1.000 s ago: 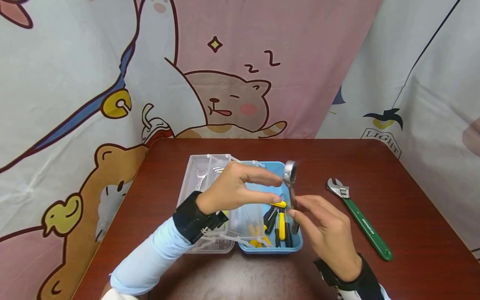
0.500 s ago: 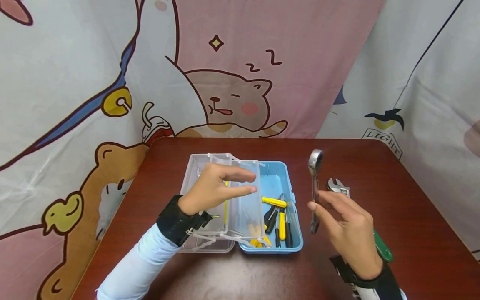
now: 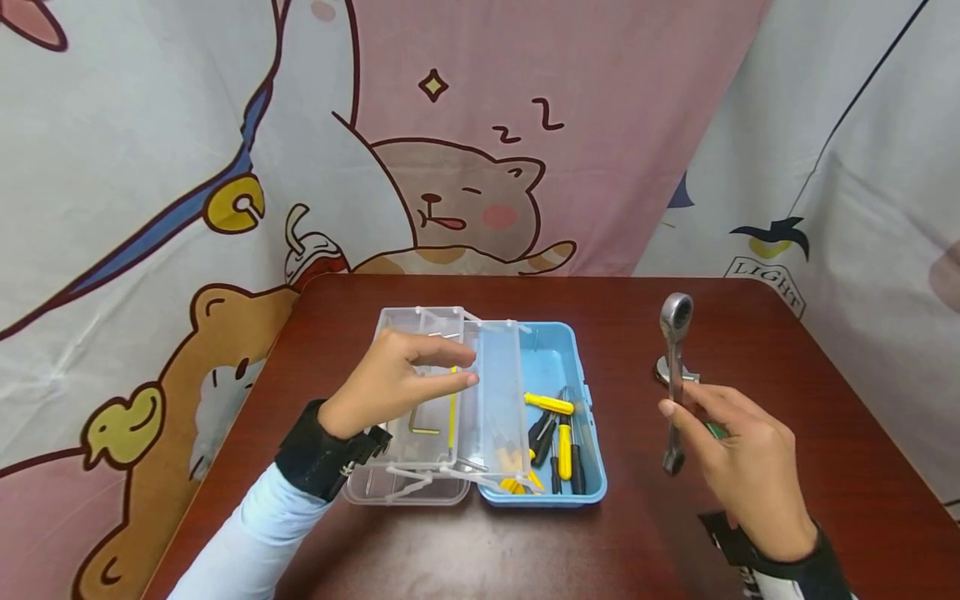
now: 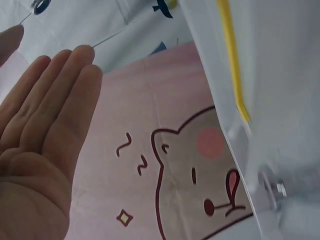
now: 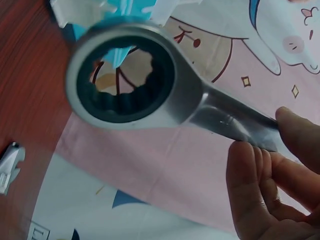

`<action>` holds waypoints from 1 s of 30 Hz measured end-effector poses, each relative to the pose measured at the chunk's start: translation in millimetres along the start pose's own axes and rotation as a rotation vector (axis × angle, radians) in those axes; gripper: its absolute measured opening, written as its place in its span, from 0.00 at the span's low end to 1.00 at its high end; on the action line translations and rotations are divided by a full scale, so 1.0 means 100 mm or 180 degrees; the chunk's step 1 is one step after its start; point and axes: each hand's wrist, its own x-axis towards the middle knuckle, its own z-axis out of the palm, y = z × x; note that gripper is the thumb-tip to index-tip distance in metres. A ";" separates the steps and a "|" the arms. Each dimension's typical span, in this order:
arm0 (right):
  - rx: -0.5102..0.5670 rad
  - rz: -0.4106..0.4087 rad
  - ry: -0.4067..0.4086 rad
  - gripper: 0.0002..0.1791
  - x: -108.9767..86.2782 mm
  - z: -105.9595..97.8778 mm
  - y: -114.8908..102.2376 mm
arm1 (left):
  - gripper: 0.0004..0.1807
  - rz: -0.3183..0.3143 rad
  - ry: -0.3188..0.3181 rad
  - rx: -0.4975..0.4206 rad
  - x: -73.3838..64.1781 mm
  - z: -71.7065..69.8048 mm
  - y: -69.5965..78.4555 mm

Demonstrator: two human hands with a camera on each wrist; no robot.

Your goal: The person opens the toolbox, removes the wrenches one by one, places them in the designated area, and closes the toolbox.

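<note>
My right hand (image 3: 750, 467) pinches a ratcheting ring wrench (image 3: 674, 367) by its shaft, holding it upright over the table's right side. In the right wrist view the ring end of the wrench (image 5: 185, 107) points away from the thumb and fingertips. The green-handled adjustable wrench (image 3: 693, 377) lies behind that hand, largely covered by it. My left hand (image 3: 393, 379) hovers over the clear trays (image 3: 491, 375) of a toolbox, fingers extended, thumb apart, gripping nothing. Screwdrivers with yellow and black handles (image 3: 564, 446) lie in the blue box (image 3: 547, 333).
The open toolbox stands mid-table, its clear lid (image 3: 405, 492) folded out to the left. Hex keys (image 3: 425, 431) show through a tray. A dark red wooden table (image 3: 600, 550) runs back to a cartoon-print curtain (image 3: 637, 125).
My right hand has carried the ring wrench from above the blue box rightward, in front of the adjustable wrench. My left hand has drawn back left, away from the ring wrench.
</note>
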 end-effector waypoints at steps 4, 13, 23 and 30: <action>-0.0181 0.0162 -0.0115 0.17 -0.01 -0.05 0.11 | 0.17 -0.0087 -0.0059 0.0418 -0.06 -0.07 -0.02; -0.0482 0.0466 -0.0571 0.20 -0.03 -0.10 0.36 | 0.19 -0.0372 -0.0332 0.0931 -0.15 -0.22 0.00; -0.0612 0.0865 -0.1063 0.21 -0.02 -0.14 0.57 | 0.21 -0.0560 -0.0473 0.1144 -0.25 -0.31 -0.01; -0.0616 0.1083 -0.1399 0.24 -0.04 -0.13 0.75 | 0.21 -0.0757 -0.0594 0.1282 -0.33 -0.36 -0.07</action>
